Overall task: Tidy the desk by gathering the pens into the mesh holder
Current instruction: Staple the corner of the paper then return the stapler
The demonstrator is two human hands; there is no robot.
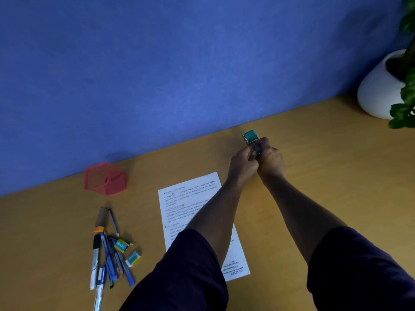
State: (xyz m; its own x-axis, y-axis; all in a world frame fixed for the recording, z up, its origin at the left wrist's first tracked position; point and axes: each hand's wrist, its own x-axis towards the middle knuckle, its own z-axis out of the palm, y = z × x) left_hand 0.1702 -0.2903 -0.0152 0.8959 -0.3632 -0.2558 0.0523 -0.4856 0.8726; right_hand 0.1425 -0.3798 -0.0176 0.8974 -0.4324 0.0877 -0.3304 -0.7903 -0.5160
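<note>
Both hands meet over the far part of the wooden counter (314, 176), near the blue wall (157, 63). The left hand (243, 163) and right hand (270, 161) each have fingers curled in a grip on one small green stamp (249, 136), whose ribbed head sticks up above the fingertips; how the two grips share its handle is too blurred to tell. One red mesh holder (105, 178) stands at the left, close to the wall, and looks empty through its mesh. The pens (107, 254) lie in one loose heap in front of the holder, apart from it, fanned and crossing one another; roughly seven or eight pens, markers and pencils can be made out, though the overlap blocks an exact count. Two small erasers (126, 251) in green sleeves lie at the heap's right edge. One printed sheet (190, 198) lies between heap and hands, partly under the left forearm. One white pot (379, 90) with a plant stands at the far right corner.
</note>
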